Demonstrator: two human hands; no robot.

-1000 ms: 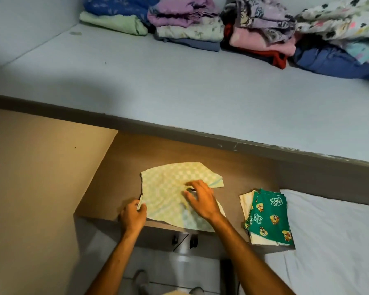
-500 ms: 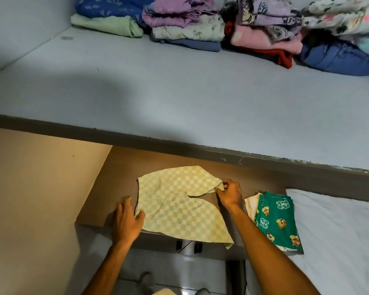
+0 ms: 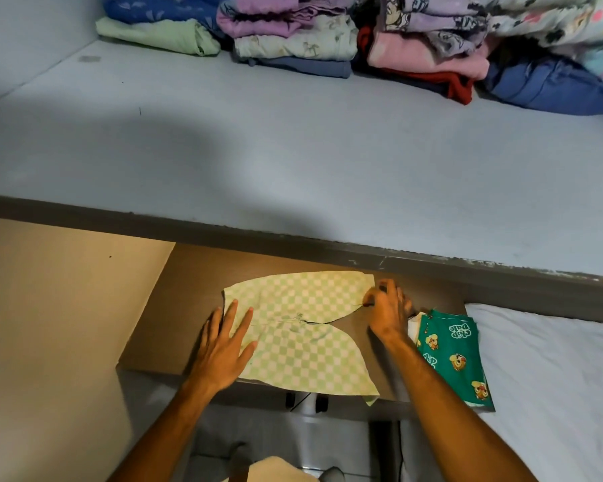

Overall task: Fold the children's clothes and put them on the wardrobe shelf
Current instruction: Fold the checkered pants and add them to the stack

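My right hand [image 3: 387, 309] hides its own fingertips and the checked shorts' [image 3: 303, 337] far hem corner; the picture's top edge cuts off the shelf's folded piles [image 3: 293, 40].

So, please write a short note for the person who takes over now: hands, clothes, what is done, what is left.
Left hand: flat, fingers spread, pressing the waist side of the checked shorts.
Right hand: pinching the end of the far leg.
Shorts lie spread on the brown board, not yet folded.
Done: green printed garment folded at right.
Left: fold the shorts, move both to the shelf with the stacks.

Left hand [image 3: 223, 349] now flat on the checked shorts [image 3: 303, 332], upper leg drawn rightward by right hand [image 3: 387, 307].
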